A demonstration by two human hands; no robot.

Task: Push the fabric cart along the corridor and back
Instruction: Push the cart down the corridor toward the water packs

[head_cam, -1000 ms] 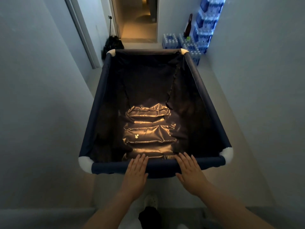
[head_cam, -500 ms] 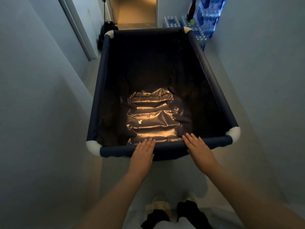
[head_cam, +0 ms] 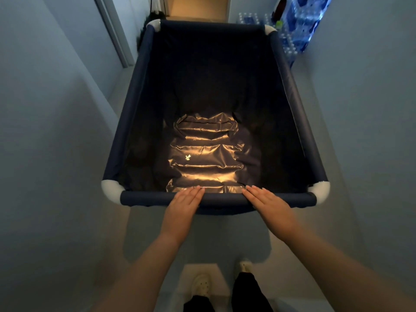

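Both hands flat on near rail of fabric cart, fingers straight, no grip closed around it: left hand, right hand. Cart sits in narrow corridor between walls, far end near stacked water bottle packs on right. Cart interior holds only shiny liner.

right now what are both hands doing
Left hand: open, fingers straight, pressing on the cart's near rail.
Right hand: open, fingers straight, pressing on the same rail.
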